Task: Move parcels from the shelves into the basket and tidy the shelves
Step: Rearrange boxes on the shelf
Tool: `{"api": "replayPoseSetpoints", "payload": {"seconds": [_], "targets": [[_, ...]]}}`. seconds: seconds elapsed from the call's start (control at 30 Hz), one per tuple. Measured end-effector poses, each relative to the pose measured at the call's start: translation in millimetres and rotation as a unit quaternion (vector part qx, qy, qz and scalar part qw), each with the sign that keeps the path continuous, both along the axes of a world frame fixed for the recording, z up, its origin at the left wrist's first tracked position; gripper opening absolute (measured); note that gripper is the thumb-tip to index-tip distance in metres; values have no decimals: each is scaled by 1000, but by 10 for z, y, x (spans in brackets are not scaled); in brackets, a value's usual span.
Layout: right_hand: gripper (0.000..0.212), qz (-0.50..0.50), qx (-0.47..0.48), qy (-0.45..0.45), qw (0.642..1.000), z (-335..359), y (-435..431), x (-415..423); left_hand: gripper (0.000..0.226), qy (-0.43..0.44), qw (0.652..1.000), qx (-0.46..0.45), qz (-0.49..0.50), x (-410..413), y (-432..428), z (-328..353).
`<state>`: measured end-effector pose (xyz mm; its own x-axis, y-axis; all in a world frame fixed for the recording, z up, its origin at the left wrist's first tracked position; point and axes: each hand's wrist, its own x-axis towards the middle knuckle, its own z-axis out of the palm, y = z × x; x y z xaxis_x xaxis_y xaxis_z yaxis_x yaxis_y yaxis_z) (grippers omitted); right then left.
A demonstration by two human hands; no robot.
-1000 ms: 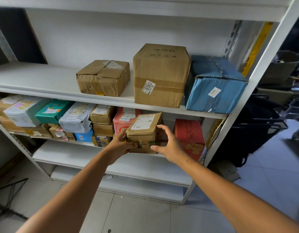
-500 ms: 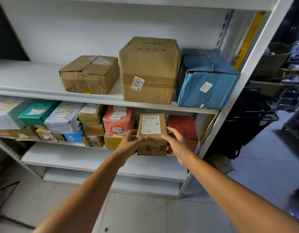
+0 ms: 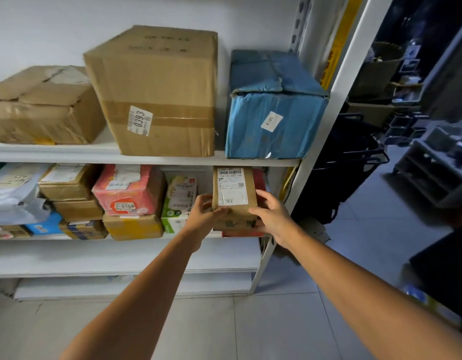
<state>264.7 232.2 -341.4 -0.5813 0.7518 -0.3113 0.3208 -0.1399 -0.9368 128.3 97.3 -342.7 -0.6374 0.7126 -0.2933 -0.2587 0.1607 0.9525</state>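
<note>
Left hand (image 3: 204, 216) and right hand (image 3: 272, 216), arms outstretched, clasped round upright brown parcel (image 3: 236, 215) (label (image 3: 231, 187) outward)

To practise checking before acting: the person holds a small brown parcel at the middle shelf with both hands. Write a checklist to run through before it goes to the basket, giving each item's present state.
1. Left hand grips the small brown parcel at its left edge: ok.
2. Right hand holds its right side: ok.
3. Parcel upright, label facing the camera: ok.
4. Parcel's top clear of the upper shelf board: cannot tell, they look very close.
5. Parcel free of the red parcel behind it: cannot tell, mostly hidden.
6. Room in the black basket right of the rack: cannot tell, too dark.
</note>
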Motion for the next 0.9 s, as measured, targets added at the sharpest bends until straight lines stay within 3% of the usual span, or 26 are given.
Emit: {"api": "replayPoseSetpoints", "payload": {"seconds": [0.2,0.6,0.73,0.9], "targets": [[72,-23,-9,-18,1000,-233,437,24,54,-12,1000,1,-18,72,419,-157],[58,-43,8,-8,999,-157,686,-37,57,29,998,-14,-60,-24,685,-173],[57,18,123,-81,989,1,606,-2,59,108,986,-79,-99,-107,553,-153],[56,111,334,-253,901,191,362,59,47,254,942,-170,-137,-210,141,-151]]}}
